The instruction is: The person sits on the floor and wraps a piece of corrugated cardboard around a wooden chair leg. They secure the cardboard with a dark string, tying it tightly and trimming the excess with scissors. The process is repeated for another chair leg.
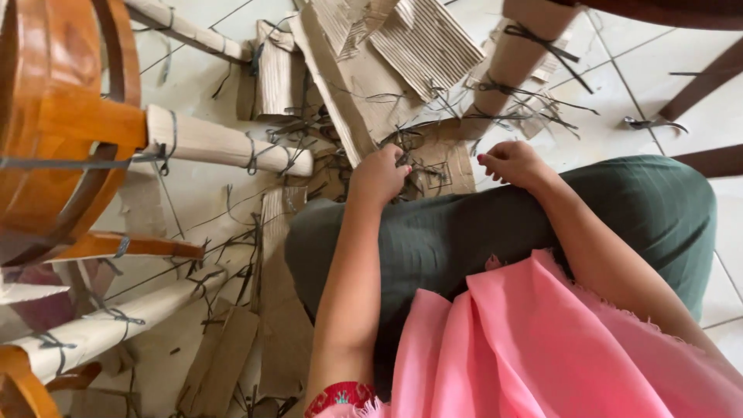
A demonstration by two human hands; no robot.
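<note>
My left hand (379, 176) reaches past my knee into a heap of torn brown cardboard (364, 93) and loose black plastic straps (422, 166) on the floor. Its fingers curl down among the straps, and what they grip is hidden. My right hand (515, 162) rests on my green-trousered knee (635, 209), fingers curled with nothing seen in them. A pink cloth (526, 340) lies over my lap.
A varnished wooden chair (54, 116) lies on its side at the left, its legs (224, 143) wrapped in pale paper tied with black straps. Another wrapped leg (515, 54) stands at the top. A small metal tool (654, 122) lies on the white tiles at the right.
</note>
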